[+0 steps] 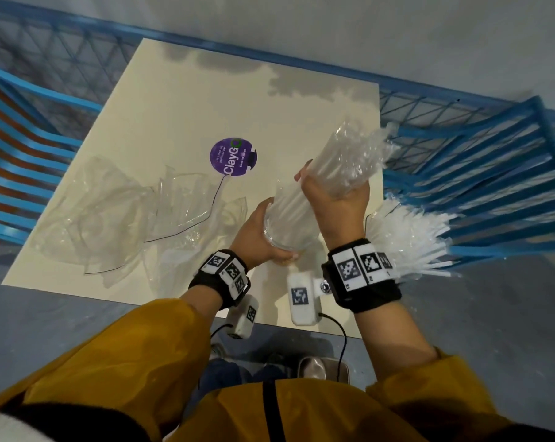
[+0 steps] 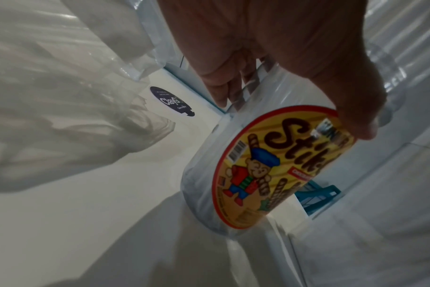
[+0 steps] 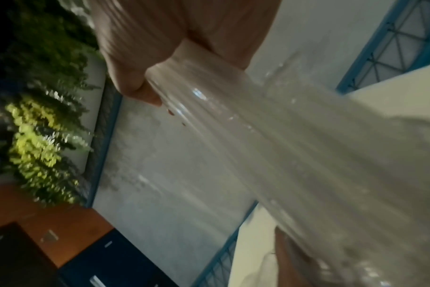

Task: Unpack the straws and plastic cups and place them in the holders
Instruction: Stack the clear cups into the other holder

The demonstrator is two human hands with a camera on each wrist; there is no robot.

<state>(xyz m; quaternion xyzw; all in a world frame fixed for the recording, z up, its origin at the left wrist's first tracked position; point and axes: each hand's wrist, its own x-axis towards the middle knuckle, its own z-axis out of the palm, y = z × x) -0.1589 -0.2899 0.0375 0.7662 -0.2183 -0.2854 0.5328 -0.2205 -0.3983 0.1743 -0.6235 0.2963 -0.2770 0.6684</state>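
Note:
My left hand (image 1: pixel 257 237) grips a clear plastic jar (image 1: pixel 285 224) and holds it tilted above the table's near edge. The left wrist view shows the jar (image 2: pixel 204 184) with its yellow cartoon label, thumb and fingers (image 2: pixel 356 108) curled around it. My right hand (image 1: pixel 333 196) clutches a bundle of clear straws (image 1: pixel 346 167) in crinkled plastic wrap. The bundle's lower end reaches into the jar's mouth. In the right wrist view the straws (image 3: pixel 282 145) stream out of my fist (image 3: pixel 140 85). A second bunch of straws (image 1: pixel 410 237) lies at the table's right edge.
Empty clear plastic bags (image 1: pixel 120 212) lie crumpled on the left of the cream table (image 1: pixel 174 106), next to a purple round sticker (image 1: pixel 233 156). Blue slatted chairs (image 1: pixel 480 186) flank the table on both sides. A blue mesh rail runs behind.

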